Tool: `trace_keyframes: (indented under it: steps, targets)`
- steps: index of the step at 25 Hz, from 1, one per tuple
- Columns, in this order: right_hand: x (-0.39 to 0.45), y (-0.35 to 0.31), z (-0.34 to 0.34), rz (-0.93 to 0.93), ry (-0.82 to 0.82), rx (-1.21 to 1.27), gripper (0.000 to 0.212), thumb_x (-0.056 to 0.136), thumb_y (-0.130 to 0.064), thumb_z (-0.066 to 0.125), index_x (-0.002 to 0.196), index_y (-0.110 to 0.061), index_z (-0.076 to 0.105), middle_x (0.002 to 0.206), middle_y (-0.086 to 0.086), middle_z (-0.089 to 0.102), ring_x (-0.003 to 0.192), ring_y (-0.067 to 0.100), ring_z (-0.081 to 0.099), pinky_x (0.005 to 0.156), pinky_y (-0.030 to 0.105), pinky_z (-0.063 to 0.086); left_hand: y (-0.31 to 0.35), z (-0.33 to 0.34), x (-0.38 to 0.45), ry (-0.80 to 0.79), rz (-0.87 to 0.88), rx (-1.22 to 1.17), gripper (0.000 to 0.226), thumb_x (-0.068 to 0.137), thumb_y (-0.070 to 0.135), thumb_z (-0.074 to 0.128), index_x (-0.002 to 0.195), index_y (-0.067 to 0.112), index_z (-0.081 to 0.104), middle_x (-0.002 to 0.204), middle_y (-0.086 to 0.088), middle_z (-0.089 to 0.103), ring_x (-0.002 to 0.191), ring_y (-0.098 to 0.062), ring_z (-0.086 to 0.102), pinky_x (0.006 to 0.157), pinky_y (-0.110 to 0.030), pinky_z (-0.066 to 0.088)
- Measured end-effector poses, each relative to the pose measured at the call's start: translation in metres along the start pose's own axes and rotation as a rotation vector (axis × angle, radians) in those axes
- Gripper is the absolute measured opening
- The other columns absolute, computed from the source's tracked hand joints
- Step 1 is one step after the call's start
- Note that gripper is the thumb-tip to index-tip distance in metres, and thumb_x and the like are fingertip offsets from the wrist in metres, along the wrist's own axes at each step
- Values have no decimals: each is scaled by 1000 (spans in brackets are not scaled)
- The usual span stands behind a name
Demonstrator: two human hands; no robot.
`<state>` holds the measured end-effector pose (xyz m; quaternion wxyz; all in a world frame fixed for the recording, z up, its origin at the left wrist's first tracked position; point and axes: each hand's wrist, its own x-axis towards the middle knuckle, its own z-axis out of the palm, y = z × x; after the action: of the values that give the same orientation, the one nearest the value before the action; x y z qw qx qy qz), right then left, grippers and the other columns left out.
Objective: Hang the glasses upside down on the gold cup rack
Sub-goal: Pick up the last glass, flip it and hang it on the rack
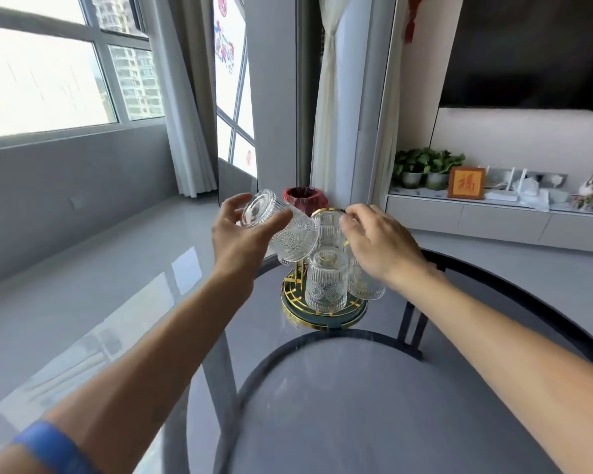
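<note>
The gold cup rack (290,295) with its round dark tray stands on a round glass table. Several ribbed clear glasses hang on it upside down; the nearest one (326,282) is at the front. My left hand (235,241) grips another ribbed glass (281,227), tilted with its base up and to the left, right at the rack's left side. My right hand (380,241) rests on the gold ring handle (326,211) at the rack's top, fingers pinched on it, and hides part of a glass on the right.
The glass table (356,405) has a dark rim and dark frame beneath. A dark red pot (303,200) stands behind the rack. A low white cabinet (493,220) with plants and a framed picture runs along the right wall. Windows and curtains are on the left.
</note>
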<state>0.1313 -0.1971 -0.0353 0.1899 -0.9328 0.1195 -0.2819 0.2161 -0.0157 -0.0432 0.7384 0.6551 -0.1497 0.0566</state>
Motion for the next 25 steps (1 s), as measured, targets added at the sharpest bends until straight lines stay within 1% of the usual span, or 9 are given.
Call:
trace_keyframes:
  steps: [2, 4, 6, 9, 13, 15, 18, 21, 25]
  targets:
    - [23, 1, 13, -37, -113, -155, 43, 100, -41, 27, 133, -19, 44, 143, 3, 48, 121, 28, 49, 96, 43, 40, -10, -1, 20, -12, 86, 131, 68, 59, 30, 93, 119, 25, 62, 106, 11, 65, 87, 11, 63, 69, -5, 47]
    - [41, 6, 23, -16, -272, -236, 50, 101, -42, 22, 146, -21, 29, 159, 1, 26, 137, 29, 35, 110, 50, 29, -23, 1, 33, -63, 129, 251, 68, 58, 33, 93, 119, 29, 63, 113, 10, 65, 100, -1, 62, 82, -14, 46]
    - [51, 11, 31, 2, -379, -230, 55, 101, -44, 19, 152, -22, 18, 163, -1, 12, 145, 27, 22, 116, 48, 18, -35, 4, 43, -114, 153, 340, 70, 57, 34, 93, 120, 29, 63, 119, 8, 65, 108, -11, 61, 92, -25, 47]
    - [55, 12, 35, -43, -312, -238, 52, 102, -41, 22, 146, -16, 32, 156, 5, 32, 137, 29, 36, 110, 42, 26, -49, 8, 49, -174, 204, 426, 65, 60, 35, 91, 120, 31, 64, 122, 3, 66, 114, -16, 59, 98, -35, 47]
    - [62, 4, 33, -46, -279, -312, 48, 100, -40, 22, 122, -12, 54, 137, 7, 47, 115, 30, 52, 95, 42, 37, -61, 11, 57, -308, 276, 646, 59, 71, 39, 83, 126, 33, 62, 130, -3, 63, 118, -17, 55, 93, -29, 38]
    - [65, 2, 35, -45, -264, -350, 46, 99, -40, 22, 111, -12, 56, 131, 5, 49, 106, 29, 55, 88, 41, 38, -67, 13, 57, -384, 316, 741, 56, 73, 37, 82, 126, 31, 62, 129, -5, 62, 115, -22, 57, 90, -28, 38]
    - [62, 5, 36, -53, -251, -370, 44, 99, -38, 24, 114, -12, 55, 133, 6, 47, 108, 30, 54, 83, 39, 35, -79, 15, 54, -427, 338, 827, 53, 74, 34, 81, 124, 30, 63, 126, -7, 62, 110, -23, 58, 86, -27, 37]
    - [62, 10, 36, -57, -237, -354, 46, 97, -38, 24, 125, -16, 53, 139, 3, 45, 115, 30, 53, 91, 43, 38, -85, 13, 54, -425, 316, 809, 53, 75, 36, 80, 125, 27, 63, 128, -8, 63, 112, -22, 57, 87, -27, 37]
    - [63, 11, 40, -40, -193, -312, 44, 95, -36, 25, 122, -17, 54, 136, 2, 47, 110, 32, 54, 89, 44, 40, -92, 13, 49, -413, 268, 759, 52, 76, 37, 78, 125, 29, 61, 130, -6, 62, 113, -22, 58, 88, -28, 37]
